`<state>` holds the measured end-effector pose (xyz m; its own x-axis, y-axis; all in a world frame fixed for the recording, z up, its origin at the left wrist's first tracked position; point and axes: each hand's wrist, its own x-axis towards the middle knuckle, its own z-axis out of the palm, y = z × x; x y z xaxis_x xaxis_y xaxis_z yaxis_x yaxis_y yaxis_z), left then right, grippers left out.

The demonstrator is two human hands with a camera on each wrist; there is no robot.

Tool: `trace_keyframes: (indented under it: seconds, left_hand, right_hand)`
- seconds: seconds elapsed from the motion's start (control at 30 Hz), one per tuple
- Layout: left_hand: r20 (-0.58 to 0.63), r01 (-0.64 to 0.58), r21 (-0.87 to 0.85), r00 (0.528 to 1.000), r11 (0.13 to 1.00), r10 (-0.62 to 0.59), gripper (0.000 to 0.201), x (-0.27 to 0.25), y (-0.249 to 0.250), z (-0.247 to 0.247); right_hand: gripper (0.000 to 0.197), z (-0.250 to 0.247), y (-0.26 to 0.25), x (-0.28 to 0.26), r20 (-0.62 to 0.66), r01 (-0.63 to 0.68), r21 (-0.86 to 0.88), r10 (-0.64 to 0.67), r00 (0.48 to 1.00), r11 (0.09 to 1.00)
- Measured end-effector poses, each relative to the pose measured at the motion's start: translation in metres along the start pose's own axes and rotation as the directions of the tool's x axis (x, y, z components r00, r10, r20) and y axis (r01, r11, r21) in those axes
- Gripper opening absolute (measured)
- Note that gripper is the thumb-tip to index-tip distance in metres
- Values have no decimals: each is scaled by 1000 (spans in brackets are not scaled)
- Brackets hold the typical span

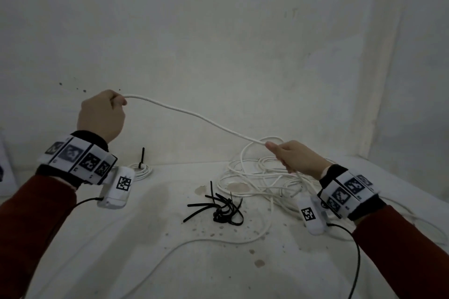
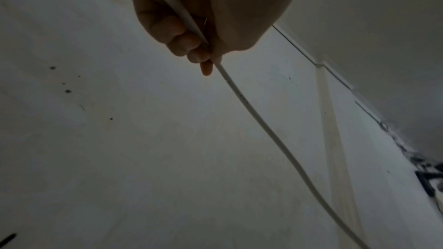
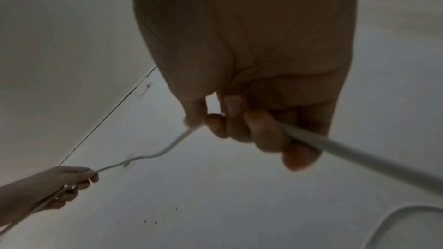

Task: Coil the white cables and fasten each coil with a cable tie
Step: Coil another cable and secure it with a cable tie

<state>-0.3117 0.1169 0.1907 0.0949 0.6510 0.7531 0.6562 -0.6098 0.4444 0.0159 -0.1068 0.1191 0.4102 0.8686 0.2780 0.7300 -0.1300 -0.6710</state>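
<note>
A white cable [image 1: 194, 115] stretches in the air between both hands. My left hand [image 1: 103, 114] is raised at the left and grips one end of it in a fist [image 2: 191, 26]. Lower at the right, my right hand [image 1: 295, 156] holds the same cable with curled fingers [image 3: 251, 126]. From there the cable drops into a loose tangle of white cable [image 1: 262, 177] on the white surface. A pile of black cable ties [image 1: 221, 206] lies in the middle. A small white coil [image 1: 142, 170] fastened with a black tie sits at the back left.
The white wall [image 1: 218, 31] stands close behind, with a corner at the right. A long strand of white cable [image 1: 170, 252] runs across the stained white surface toward the front left. Black wires hang from both wrist cameras.
</note>
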Motion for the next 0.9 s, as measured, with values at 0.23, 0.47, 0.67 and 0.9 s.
trace_keyframes:
  seconds: [0.23, 0.47, 0.67, 0.9]
  left_hand:
    - [354, -111, 115, 933, 987, 64, 34, -36, 29, 13]
    - [178, -392, 89, 911, 916, 372, 90, -54, 72, 22]
    - [67, -682, -37, 727, 730, 683, 42, -59, 91, 21]
    - [-104, -556, -49, 829, 830, 550, 38, -35, 56, 3]
  right_hand:
    - [29, -11, -47, 5, -79, 297, 358, -288, 954, 885]
    - [27, 2, -112, 14, 61, 464, 145, -476, 877, 874]
    - [26, 24, -128, 22, -16, 595, -6, -595, 803, 804]
    - [21, 19, -78, 23, -116, 490, 58, -482, 869, 870]
